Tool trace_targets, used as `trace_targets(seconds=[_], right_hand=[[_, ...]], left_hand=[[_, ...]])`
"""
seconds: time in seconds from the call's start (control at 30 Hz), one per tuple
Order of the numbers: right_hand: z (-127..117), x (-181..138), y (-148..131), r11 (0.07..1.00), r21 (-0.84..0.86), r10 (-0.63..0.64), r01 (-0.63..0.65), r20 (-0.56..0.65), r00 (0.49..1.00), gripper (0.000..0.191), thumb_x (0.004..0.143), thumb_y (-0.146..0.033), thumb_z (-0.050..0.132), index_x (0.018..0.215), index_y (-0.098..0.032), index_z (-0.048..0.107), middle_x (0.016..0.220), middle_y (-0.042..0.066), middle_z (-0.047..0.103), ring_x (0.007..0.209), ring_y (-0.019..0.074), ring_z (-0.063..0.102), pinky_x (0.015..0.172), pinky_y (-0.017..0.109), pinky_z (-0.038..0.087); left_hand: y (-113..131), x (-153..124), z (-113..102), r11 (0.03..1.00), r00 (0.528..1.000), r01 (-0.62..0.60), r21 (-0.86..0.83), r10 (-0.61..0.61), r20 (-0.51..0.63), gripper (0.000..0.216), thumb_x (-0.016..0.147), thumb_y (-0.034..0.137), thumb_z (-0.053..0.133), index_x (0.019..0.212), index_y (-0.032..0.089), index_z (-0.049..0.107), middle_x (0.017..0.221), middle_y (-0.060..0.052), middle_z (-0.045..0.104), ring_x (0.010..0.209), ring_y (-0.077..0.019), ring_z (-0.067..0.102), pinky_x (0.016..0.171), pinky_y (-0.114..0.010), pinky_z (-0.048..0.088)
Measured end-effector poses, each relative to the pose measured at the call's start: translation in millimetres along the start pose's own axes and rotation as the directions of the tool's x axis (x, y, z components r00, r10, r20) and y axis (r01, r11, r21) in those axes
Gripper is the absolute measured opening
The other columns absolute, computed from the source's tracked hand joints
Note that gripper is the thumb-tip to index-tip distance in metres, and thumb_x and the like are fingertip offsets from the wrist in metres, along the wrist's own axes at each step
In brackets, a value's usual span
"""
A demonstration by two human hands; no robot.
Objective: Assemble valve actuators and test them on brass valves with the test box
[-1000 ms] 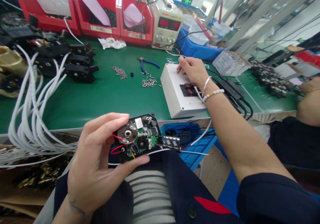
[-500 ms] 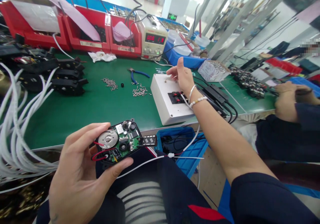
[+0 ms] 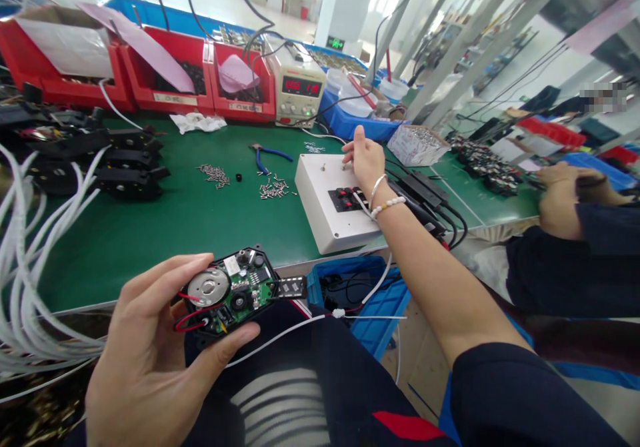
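Observation:
My left hand (image 3: 150,347) grips an open black device housing by its edges, thumb below and fingers above. Inside sit a green circuit board (image 3: 253,292), a round silver motor-like disc (image 3: 208,288) and red and black wires. A small black strip (image 3: 291,287) sticks out from the right end, and a white cable (image 3: 280,338) runs below it. My right hand (image 3: 366,162), with a bangle and beaded bracelet at the wrist, is over a white switch box (image 3: 320,197), its fingers apart beside a small toggle switch (image 3: 344,166). Whether a fingertip touches the toggle is unclear.
Loose screws (image 3: 274,187) and blue-handled cutters (image 3: 273,156) lie on the green bench. Red bins (image 3: 245,110) and a power supply (image 3: 299,97) stand behind. White cables (image 3: 45,267) hang left. A blue crate (image 3: 385,317) is below; another person's hand (image 3: 560,194) is at right.
The view has shifted slightly, so things appear a little further left. My right hand has moved a little lower over the box's toggle area. My left hand still holds the device.

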State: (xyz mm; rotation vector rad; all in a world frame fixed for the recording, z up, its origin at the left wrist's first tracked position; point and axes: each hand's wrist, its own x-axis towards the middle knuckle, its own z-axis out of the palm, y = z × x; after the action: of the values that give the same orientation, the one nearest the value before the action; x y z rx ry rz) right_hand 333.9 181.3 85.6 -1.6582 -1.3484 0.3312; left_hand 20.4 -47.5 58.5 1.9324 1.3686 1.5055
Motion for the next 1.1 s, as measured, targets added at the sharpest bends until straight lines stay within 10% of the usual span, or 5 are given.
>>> trace_targets(seconds=[0.27,1.1], right_hand=[[2.4,-6.8,-7.7,0.979,-0.028,-0.186,0.202,0.280,0.942,0.066,0.093,-0.076,0.056,0.069,-0.015,0.066,0.072,0.005,0.067,0.070,0.0148,0.060,0.072,0.028,0.044],[6.8,-11.8,-21.6,0.997,0.044,-0.080,0.070,0.303,0.949,0.069,0.101,-0.067,0.049,0.061,-0.012,0.064,0.064,0.006,0.065,0.058,0.0093,0.056,0.064,0.020,0.044]], left_hand=[[4.2,0.4,1.4,0.992,0.999,-0.007,-0.125,0.000,-0.049,0.080,0.067,0.011,0.088,0.139,0.036,0.063,0.126,-0.003,0.066,0.116,-0.0230,0.066,0.095,-0.032,0.066],[11.2,4.2,-1.4,0.984,0.999,-0.050,-0.173,0.051,-0.001,0.077,0.069,0.031,0.094,0.139,0.029,0.062,0.124,-0.003,0.062,0.119,-0.0144,0.061,0.098,-0.019,0.059]])
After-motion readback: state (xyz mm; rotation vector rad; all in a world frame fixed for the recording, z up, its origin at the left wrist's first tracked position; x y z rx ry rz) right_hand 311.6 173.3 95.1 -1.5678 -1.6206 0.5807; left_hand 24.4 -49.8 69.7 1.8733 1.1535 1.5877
